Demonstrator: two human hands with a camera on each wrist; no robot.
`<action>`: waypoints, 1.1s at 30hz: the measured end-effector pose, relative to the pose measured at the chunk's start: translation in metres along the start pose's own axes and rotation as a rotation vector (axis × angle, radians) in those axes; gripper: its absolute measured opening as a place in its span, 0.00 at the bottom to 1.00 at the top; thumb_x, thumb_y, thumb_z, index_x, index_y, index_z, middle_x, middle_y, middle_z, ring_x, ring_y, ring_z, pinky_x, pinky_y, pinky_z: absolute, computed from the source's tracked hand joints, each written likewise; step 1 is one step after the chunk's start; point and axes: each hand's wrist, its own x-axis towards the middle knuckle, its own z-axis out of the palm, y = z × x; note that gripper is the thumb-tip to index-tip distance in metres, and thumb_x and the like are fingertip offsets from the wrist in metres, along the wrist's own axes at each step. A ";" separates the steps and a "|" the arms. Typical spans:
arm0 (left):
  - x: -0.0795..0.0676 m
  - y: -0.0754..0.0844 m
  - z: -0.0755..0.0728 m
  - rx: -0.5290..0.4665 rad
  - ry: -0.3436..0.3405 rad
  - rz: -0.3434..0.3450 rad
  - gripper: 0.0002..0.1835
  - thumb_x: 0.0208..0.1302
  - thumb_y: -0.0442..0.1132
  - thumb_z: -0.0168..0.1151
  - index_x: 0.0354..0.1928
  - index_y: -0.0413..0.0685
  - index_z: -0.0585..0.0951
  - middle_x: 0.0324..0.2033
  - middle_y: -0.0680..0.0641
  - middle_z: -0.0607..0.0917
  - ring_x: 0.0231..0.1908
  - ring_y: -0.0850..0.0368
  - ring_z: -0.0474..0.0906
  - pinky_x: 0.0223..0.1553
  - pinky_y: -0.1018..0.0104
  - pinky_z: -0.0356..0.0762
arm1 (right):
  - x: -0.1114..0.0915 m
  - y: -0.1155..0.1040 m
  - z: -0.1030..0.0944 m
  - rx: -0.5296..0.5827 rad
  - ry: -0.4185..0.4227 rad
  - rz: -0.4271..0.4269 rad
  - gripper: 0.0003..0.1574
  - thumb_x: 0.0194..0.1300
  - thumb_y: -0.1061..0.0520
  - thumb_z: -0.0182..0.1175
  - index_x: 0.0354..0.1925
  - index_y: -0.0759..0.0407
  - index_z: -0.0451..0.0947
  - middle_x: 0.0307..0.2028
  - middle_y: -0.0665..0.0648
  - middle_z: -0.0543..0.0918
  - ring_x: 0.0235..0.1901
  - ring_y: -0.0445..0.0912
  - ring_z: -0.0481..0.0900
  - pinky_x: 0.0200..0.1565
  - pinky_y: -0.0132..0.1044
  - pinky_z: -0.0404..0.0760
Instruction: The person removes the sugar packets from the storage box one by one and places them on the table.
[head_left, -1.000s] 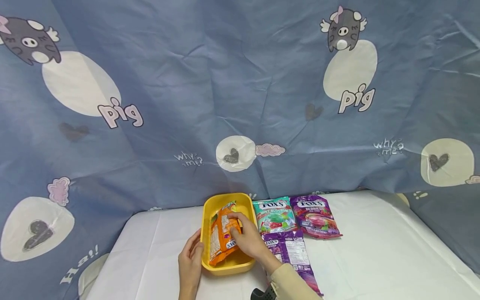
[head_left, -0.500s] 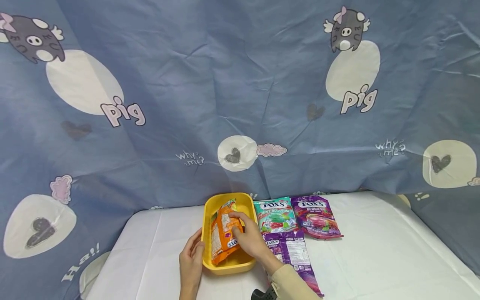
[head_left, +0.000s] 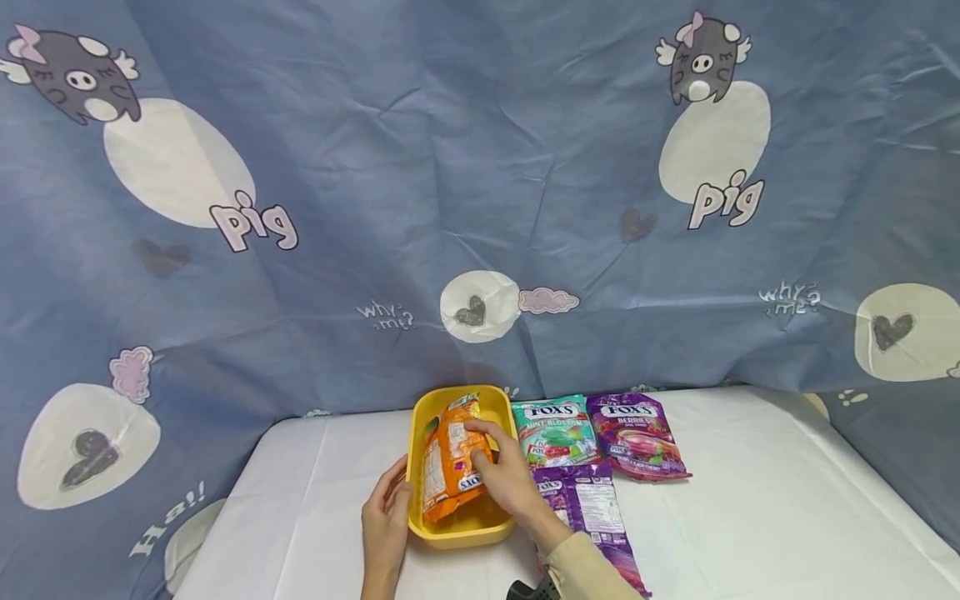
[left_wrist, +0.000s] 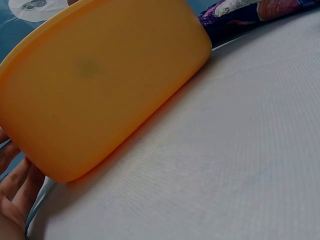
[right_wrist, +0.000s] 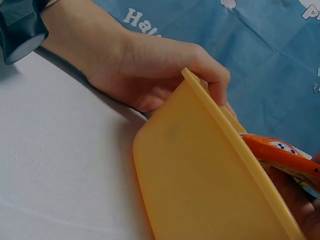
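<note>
An orange candy bag (head_left: 447, 468) lies slanted in a yellow plastic tub (head_left: 461, 537), its top end near the far right of the tub. My right hand (head_left: 504, 471) reaches over the right rim and pinches the bag's right edge; in the right wrist view, fingers (right_wrist: 295, 197) show beneath the orange bag (right_wrist: 272, 151). My left hand (head_left: 386, 521) rests against the tub's left outer wall. In the left wrist view, its fairly straight fingers (left_wrist: 17, 180) lie along the tub's corner (left_wrist: 100, 100).
Right of the tub lie a green mint candy bag (head_left: 557, 435) and a purple berries bag (head_left: 637, 437). A third, purple bag (head_left: 600, 512) lies nearer, back side up, partly under the right forearm. Behind the white table (head_left: 742, 500) hangs a blue pig-print cloth (head_left: 360, 167).
The whole head view has slid slightly to the right. The orange bag has shifted a little toward the far end of the tub, with my right hand still on it. My left hand keeps its place.
</note>
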 end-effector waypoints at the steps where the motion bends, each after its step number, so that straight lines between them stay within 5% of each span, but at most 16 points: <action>1: 0.000 0.000 0.000 0.000 0.001 0.002 0.19 0.66 0.34 0.53 0.59 0.53 0.76 0.58 0.49 0.79 0.52 0.69 0.77 0.50 0.86 0.75 | 0.000 0.000 -0.001 0.020 -0.001 0.005 0.23 0.67 0.64 0.51 0.58 0.47 0.73 0.53 0.66 0.75 0.35 0.46 0.82 0.34 0.33 0.86; 11: -0.001 0.000 0.001 -0.011 0.004 0.006 0.20 0.64 0.32 0.53 0.58 0.51 0.76 0.57 0.49 0.79 0.48 0.78 0.76 0.50 0.86 0.74 | -0.007 -0.012 -0.007 0.167 0.002 0.039 0.25 0.68 0.66 0.49 0.61 0.52 0.71 0.54 0.68 0.74 0.35 0.49 0.83 0.34 0.38 0.87; 21: -0.001 0.001 0.000 -0.028 0.002 0.005 0.20 0.65 0.32 0.53 0.58 0.52 0.76 0.57 0.48 0.79 0.50 0.74 0.77 0.50 0.86 0.75 | -0.020 -0.038 -0.014 0.177 0.003 0.063 0.24 0.67 0.66 0.49 0.60 0.56 0.71 0.56 0.68 0.72 0.38 0.49 0.83 0.37 0.39 0.87; 28: -0.001 0.001 0.000 -0.035 0.004 0.016 0.19 0.66 0.33 0.54 0.58 0.51 0.76 0.57 0.49 0.79 0.52 0.68 0.78 0.50 0.85 0.75 | -0.020 -0.037 -0.020 0.186 0.015 0.064 0.25 0.67 0.66 0.49 0.61 0.55 0.71 0.59 0.67 0.70 0.39 0.48 0.82 0.38 0.38 0.87; 33: -0.001 0.001 -0.001 -0.025 0.002 0.020 0.19 0.66 0.34 0.53 0.58 0.52 0.76 0.57 0.49 0.79 0.53 0.67 0.78 0.50 0.85 0.75 | -0.012 -0.014 -0.023 0.229 0.014 0.065 0.25 0.68 0.64 0.50 0.62 0.50 0.70 0.61 0.65 0.69 0.39 0.48 0.83 0.38 0.39 0.88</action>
